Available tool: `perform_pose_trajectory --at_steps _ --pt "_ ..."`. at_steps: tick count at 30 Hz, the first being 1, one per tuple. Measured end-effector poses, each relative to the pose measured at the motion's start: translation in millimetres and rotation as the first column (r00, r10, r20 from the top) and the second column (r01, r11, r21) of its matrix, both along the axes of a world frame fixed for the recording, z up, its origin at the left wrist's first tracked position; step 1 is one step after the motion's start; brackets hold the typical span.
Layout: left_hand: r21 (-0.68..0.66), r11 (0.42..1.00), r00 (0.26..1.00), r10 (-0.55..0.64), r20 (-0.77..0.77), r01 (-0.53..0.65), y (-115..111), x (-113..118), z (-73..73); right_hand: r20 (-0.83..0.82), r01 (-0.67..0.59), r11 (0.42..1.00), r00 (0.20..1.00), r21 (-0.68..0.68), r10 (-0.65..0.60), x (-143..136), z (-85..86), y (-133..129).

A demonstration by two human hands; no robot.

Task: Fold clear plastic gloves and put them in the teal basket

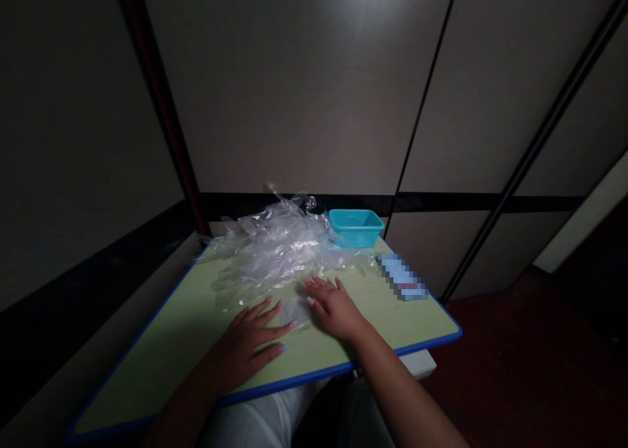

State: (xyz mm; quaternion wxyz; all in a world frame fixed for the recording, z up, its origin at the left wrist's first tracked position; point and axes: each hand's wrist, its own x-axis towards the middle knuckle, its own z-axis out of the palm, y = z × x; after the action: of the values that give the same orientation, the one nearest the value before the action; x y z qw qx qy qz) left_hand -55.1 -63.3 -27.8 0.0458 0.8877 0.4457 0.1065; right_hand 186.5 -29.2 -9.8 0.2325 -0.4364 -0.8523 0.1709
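Note:
A small clear plastic piece lies flat on the light green table between my two hands. My left hand is spread beside its left edge, with fingertips reaching the plastic. At its right edge my right hand rests palm down, fingers apart, the thumb by the plastic. Just beyond both hands spreads a loose heap of crumpled transparent plastic bags.
A turquoise plastic basket stands at the table's back right, touching the heap. A pixelated light blue packet lies near the right edge. Cabinet panels rise behind the table. A white object shows below the front edge.

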Motion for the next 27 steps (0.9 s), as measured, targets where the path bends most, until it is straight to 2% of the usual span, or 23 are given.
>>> perform_pose_trajectory --at_steps 15,27 --pt "-0.032 0.998 0.997 -0.06 -0.041 0.059 1.1 -1.1 1.3 0.138 -0.284 0.956 0.947 -0.069 0.291 -4.4 -6.2 -0.7" --pt "-0.057 0.997 0.999 -0.049 -0.018 0.048 -0.2 0.4 3.5 0.18 -0.218 0.971 0.956 -0.095 0.232 1.5 -8.0 1.9"
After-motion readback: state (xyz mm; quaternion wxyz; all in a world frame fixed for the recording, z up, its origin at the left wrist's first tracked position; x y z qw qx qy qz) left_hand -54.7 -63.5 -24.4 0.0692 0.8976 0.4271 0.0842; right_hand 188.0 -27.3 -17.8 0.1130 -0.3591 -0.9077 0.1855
